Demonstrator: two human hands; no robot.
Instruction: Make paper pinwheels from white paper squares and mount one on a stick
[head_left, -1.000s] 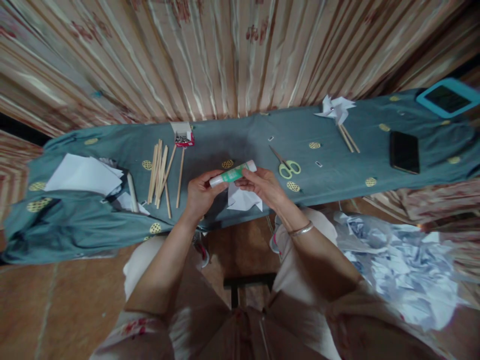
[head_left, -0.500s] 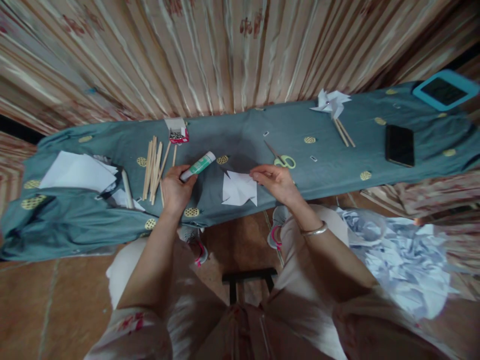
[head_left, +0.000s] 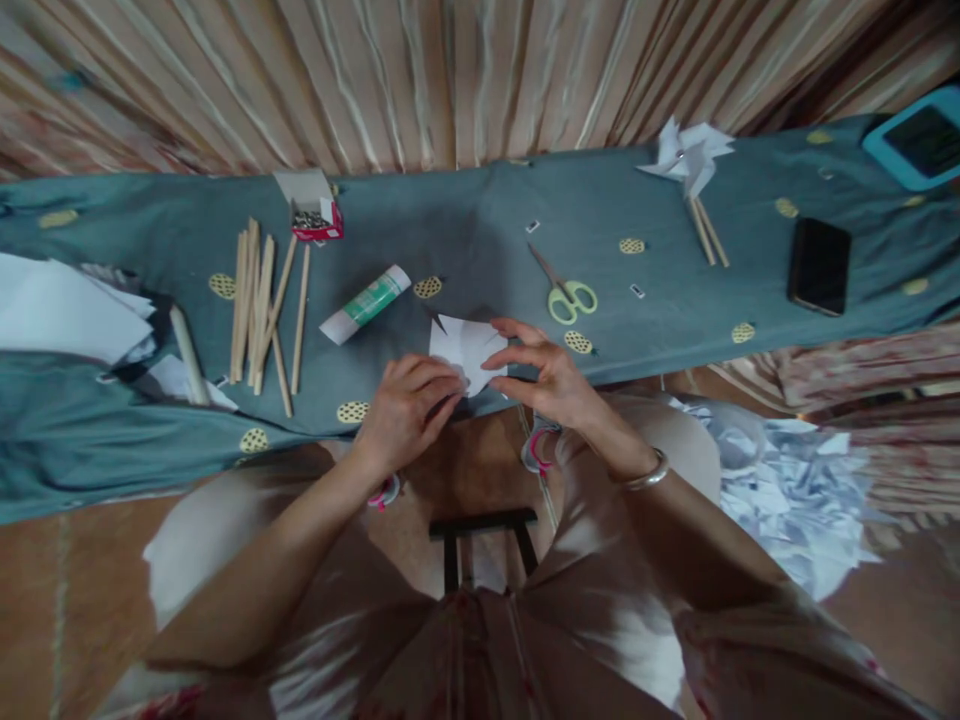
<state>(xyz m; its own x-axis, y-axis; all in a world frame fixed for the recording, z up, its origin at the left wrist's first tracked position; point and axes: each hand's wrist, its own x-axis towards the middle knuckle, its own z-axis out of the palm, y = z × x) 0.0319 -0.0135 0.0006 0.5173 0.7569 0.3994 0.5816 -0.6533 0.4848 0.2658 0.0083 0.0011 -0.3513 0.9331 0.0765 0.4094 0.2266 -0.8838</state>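
white paper (head_left: pixel 466 342) lay between hands at near edge of cloth (head_left: pixel 480 240), long axis unclear | left hand (head_left: pixel 411 408) pinched its near-left corner | right hand (head_left: pixel 553 382) touched right side, fingers apart

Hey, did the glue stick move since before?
Yes. Compared with the yellow pineapple print on the cloth, the glue stick has moved left, toward the wooden sticks.

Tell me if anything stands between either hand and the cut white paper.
Nothing visible does: the left hand and the right hand both have fingers at the white paper. The glue stick lies to the left and the scissors to the right, both apart from the paper.
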